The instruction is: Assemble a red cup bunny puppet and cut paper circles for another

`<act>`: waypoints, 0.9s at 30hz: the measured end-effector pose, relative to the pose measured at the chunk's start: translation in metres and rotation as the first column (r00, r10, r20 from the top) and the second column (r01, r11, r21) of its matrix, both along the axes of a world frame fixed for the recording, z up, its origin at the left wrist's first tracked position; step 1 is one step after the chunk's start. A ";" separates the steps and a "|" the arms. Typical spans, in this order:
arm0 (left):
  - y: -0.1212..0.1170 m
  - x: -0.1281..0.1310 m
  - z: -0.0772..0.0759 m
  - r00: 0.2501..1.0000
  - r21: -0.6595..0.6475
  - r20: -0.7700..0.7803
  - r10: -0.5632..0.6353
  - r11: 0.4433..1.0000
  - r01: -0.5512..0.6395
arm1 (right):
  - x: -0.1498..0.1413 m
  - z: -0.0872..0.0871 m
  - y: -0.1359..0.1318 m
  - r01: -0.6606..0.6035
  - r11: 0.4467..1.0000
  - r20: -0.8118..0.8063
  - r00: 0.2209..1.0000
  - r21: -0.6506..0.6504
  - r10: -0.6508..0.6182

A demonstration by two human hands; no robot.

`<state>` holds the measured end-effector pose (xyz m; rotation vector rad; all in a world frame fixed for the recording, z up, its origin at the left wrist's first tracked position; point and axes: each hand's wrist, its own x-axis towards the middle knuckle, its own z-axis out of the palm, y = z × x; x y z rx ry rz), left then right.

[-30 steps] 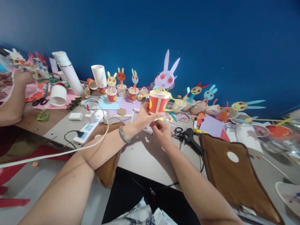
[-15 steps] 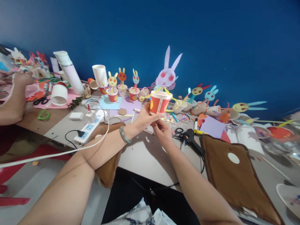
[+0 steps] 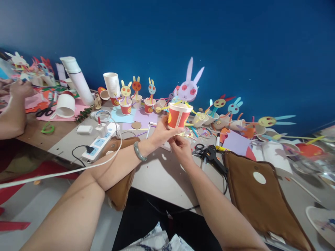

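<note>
My left hand (image 3: 160,133) grips a red paper cup (image 3: 178,115) from the side and below, lifted above the grey table (image 3: 159,174). A pale purple paper rabbit head (image 3: 188,87) with long ears rises out of the cup, with yellow strips sticking out at the rim. My right hand (image 3: 180,147) is closed in a pinch just under the cup's base; what its fingers hold is hidden. A green bangle (image 3: 137,151) is on my left wrist.
Behind stand several small rabbit cups (image 3: 125,104), a stack of white cups (image 3: 111,83) and a white bottle (image 3: 75,80). A power strip (image 3: 101,139), a black glue gun (image 3: 212,157), scissors (image 3: 199,146) and brown pads (image 3: 261,195) lie around. Another person's arm (image 3: 13,108) works at far left.
The cup with the rabbit has shifted slightly right and the rabbit head has tipped a little lower; both hands stay at the cup's base.
</note>
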<state>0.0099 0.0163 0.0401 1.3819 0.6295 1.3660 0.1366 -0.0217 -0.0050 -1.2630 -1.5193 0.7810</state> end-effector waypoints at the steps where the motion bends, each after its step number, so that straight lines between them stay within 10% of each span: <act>1: 0.000 0.000 0.000 1.000 -0.001 -0.001 -0.014 1.000 0.014 | 0.000 0.000 0.000 0.018 0.999 -0.012 1.000 0.033 -0.017; 27: 0.000 0.002 0.001 0.999 -0.008 0.037 -0.002 1.000 0.002 | 0.004 -0.004 0.004 -0.027 0.999 0.006 1.000 0.025 0.026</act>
